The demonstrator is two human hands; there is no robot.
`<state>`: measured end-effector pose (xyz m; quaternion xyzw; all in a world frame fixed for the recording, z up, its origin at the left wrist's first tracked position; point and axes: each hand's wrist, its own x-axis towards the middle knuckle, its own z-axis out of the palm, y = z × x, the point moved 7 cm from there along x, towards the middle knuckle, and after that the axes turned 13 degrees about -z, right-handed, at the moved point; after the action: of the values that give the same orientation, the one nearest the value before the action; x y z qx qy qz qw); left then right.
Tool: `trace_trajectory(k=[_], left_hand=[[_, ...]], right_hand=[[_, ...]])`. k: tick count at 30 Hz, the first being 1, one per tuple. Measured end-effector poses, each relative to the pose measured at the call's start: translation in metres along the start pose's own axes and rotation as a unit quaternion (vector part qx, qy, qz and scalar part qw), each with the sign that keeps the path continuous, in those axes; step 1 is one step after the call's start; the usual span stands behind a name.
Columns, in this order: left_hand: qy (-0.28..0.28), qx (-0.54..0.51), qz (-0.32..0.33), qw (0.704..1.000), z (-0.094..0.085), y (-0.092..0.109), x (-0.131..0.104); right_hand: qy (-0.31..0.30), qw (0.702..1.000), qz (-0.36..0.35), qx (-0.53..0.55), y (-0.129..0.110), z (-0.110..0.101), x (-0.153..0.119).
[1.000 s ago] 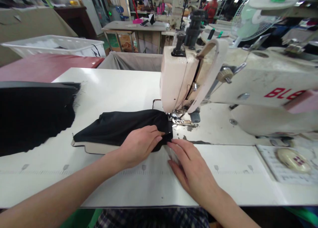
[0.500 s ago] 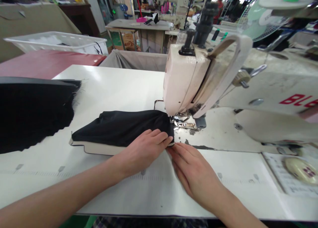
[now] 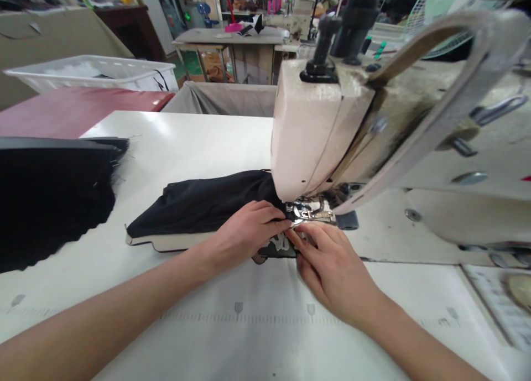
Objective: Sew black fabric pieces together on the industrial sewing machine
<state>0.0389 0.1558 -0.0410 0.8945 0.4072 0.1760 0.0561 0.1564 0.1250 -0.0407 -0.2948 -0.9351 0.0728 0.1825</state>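
A black fabric piece (image 3: 207, 204) with a cream layer showing along its near edge lies on the white sewing table (image 3: 199, 309). Its right end reaches the metal presser foot (image 3: 313, 214) of the sewing machine (image 3: 307, 121). My left hand (image 3: 249, 231) rests over that end, thumb and fingers closed on the cloth's near edge. Just in front of the presser foot is my right hand (image 3: 332, 265), its fingertips pinched together at the fabric's corner, close to my left fingertips. The needle and the pinched edge are hidden behind my fingers and the machine head.
Another black cloth (image 3: 53, 198) with a frayed edge lies at the left. Beyond the table are a white plastic basket (image 3: 103, 71), a red surface (image 3: 78, 107) and a grey cloth-lined bin (image 3: 232, 99). A panel (image 3: 498, 298) sits at the right edge.
The fabric's right end has moved farther in, up to the presser foot. Both hands have shifted slightly forward with it, and the camera view has moved closer to the machine.
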Motion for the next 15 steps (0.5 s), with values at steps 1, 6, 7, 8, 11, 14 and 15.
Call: trace_trajectory(k=[1, 6, 7, 8, 11, 14, 15], left_hand=[[-0.002, -0.011, -0.007, 1.000, -0.001, 0.000, 0.002], [-0.014, -0.032, -0.043, 0.998, -0.007, 0.002, 0.008], [-0.004, -0.042, -0.042, 0.998, -0.009, 0.003, 0.008], [0.008, -0.054, -0.041, 0.998, -0.010, 0.003, 0.007], [0.044, -0.087, -0.046, 0.994, -0.011, 0.002, 0.004], [0.067, -0.080, -0.066, 0.992, -0.010, 0.001, 0.002], [0.075, -0.073, -0.071, 0.992, -0.010, 0.002, 0.001]], right_hand=[[0.001, 1.000, 0.006, 0.005, 0.001, 0.000, 0.000], [0.008, 0.999, 0.035, 0.026, 0.005, -0.001, -0.001], [0.010, 0.999, 0.037, 0.026, 0.005, -0.002, -0.001], [0.012, 0.999, 0.038, 0.025, 0.005, -0.002, -0.001], [0.016, 0.999, 0.036, 0.021, 0.004, -0.003, 0.000], [0.016, 0.999, 0.034, 0.019, 0.003, -0.002, 0.000], [0.014, 0.999, 0.035, 0.019, 0.003, -0.002, 0.000]])
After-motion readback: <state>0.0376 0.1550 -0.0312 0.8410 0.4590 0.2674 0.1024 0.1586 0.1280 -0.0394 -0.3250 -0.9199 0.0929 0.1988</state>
